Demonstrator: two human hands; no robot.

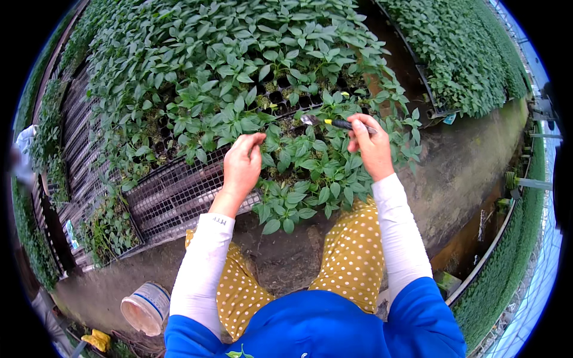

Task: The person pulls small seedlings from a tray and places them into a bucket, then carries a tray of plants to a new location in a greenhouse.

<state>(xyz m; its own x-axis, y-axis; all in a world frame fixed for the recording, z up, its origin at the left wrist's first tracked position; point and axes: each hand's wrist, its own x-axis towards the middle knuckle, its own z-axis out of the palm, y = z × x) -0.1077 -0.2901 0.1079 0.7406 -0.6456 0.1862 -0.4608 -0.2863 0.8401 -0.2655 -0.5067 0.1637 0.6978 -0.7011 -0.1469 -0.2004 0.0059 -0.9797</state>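
In my right hand (369, 143) is a slim hand tool (342, 124) with a black handle and a yellow band. Its greyish-white head points left over the seedlings and is too blurred to name exactly. My left hand (244, 165) hovers at the left side of the same leaves with its fingers curled. Whether anything small sits between those fingertips is hidden. Below and between both hands, leafy green seedlings (309, 163) grow in a black plug tray. Behind them, a black cell tray (304, 102) shows several cells without plants.
Wire mesh (174, 197) over slats forms the bench top at left. A small tray of seedlings (109, 228) sits at its front corner. On the ground stands a white bucket (145, 308), with a yellow object (97, 340) beyond it. More seedlings (456, 58) fill a bench at upper right.
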